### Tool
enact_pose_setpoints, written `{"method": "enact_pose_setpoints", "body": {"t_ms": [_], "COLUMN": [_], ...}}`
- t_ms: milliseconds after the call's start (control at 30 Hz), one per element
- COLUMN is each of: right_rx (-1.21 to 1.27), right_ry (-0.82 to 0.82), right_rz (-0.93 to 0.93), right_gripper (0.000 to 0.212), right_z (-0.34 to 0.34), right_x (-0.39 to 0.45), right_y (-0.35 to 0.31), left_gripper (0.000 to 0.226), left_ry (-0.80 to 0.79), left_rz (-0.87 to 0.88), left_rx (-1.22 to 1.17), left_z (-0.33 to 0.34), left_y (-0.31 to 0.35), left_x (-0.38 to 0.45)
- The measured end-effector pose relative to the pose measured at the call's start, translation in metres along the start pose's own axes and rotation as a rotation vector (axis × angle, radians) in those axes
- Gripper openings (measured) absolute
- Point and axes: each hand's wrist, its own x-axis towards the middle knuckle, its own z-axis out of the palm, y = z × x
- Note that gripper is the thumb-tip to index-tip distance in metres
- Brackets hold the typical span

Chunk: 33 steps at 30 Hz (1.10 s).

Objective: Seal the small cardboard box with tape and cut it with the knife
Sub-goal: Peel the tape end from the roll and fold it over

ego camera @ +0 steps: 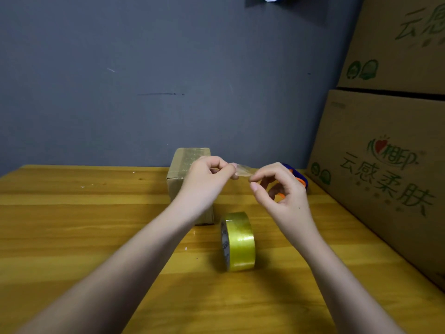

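Note:
A small cardboard box (pixel 183 169) stands on the wooden table (pixel 72 225), with a strip of clear tape along its top. My left hand (pixel 207 174) and my right hand (pixel 279 189) are raised in front of it. Between them they pinch a short piece of clear tape (pixel 242 171), one end in each hand's fingertips. A roll of yellowish clear tape (pixel 238 242) stands on its edge on the table below my hands. Behind my right hand lies a blue and orange knife (pixel 299 177), mostly hidden by the fingers.
Two large printed cartons (pixel 385 165) are stacked along the table's right side. A grey wall (pixel 144 80) stands just behind the table's far edge.

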Motion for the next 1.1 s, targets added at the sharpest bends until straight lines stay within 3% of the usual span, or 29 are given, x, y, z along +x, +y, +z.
{"method": "enact_pose_setpoints", "body": {"t_ms": [533, 1100], "right_rx": [0.038, -0.050], "right_ry": [0.109, 0.171], "right_rz": [0.070, 0.090], "right_gripper": [0.014, 0.006], "right_z": [0.008, 0.015], "right_x": [-0.001, -0.003], "right_y": [-0.002, -0.003], "left_gripper": [0.024, 0.023], "left_ry": [-0.012, 0.007], "left_rz": [-0.029, -0.017], "left_rx": [-0.054, -0.016], "left_z": [0.001, 0.003], "left_y": [-0.002, 0.002], "left_x": [-0.002, -0.005]}}
